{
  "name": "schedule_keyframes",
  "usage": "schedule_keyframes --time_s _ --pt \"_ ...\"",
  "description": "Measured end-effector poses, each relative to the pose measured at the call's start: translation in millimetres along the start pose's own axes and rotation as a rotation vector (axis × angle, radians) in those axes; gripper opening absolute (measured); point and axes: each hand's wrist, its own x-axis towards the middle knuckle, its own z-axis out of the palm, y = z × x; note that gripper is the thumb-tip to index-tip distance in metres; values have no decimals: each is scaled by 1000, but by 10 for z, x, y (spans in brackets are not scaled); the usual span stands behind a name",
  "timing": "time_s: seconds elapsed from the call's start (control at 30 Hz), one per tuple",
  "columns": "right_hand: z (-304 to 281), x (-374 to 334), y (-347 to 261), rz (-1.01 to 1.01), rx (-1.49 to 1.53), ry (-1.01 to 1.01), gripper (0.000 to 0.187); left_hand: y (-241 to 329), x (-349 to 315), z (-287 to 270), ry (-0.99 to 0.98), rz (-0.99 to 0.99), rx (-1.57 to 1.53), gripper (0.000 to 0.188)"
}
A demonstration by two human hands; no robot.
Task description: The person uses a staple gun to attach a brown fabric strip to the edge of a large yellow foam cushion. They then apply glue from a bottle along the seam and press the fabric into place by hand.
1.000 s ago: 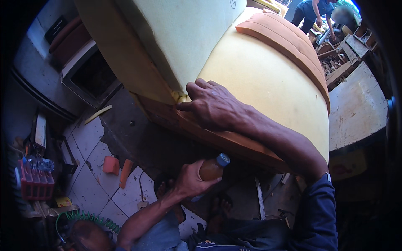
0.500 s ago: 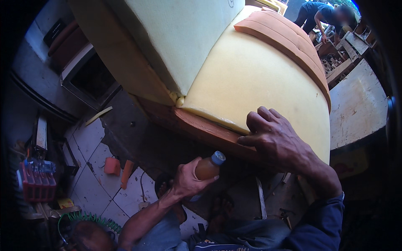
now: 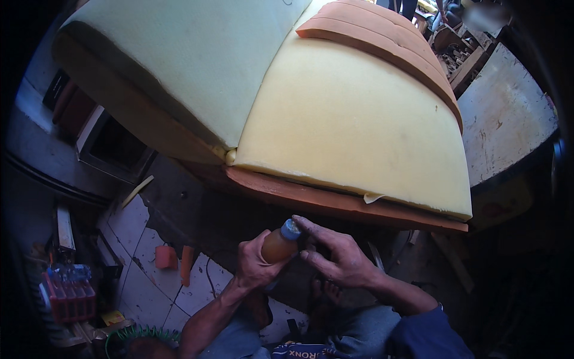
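My left hand (image 3: 256,261) is wrapped round a small bottle (image 3: 278,247) of amber-brown liquid with a blue cap (image 3: 290,230). My right hand (image 3: 336,254) is beside the bottle's top, thumb and forefinger spread apart. Its forefinger tip reaches the cap, though whether it presses there I cannot tell. Just beyond both hands stands a foam-padded seat: a pale yellow foam cushion (image 3: 353,119) over an orange foam edge (image 3: 335,198), with a small flap (image 3: 373,197) lifting at the front seam. A pale foam panel (image 3: 203,66) rises on the left.
Orange foam slabs (image 3: 376,24) lie along the seat's far side. Orange offcuts (image 3: 166,257) are on the tiled floor at left, near a red plastic basket (image 3: 72,299) and a green coiled hose (image 3: 143,335). A worn board (image 3: 508,99) stands at right; a person (image 3: 409,8) is partly visible behind.
My right hand has left the seat's front edge and come down to the bottle cap. The left hand, holding the bottle, sits slightly further left. The view has shifted, showing more of the seat front.
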Motion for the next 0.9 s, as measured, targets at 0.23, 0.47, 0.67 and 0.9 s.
schedule_keyframes --time_s 0.23,0.47,0.67,0.9 --pt "203 -102 -16 78 276 -268 56 -23 149 75 -122 -13 130 32" --pt "-176 -713 -43 126 517 860 67 -176 351 124 -312 -20 111 42" --pt "-60 -724 67 424 215 1079 72 -394 529 197 -577 -24 90 51" --pt "611 16 -104 300 -220 766 80 -573 522 66 -655 -84 59 53"
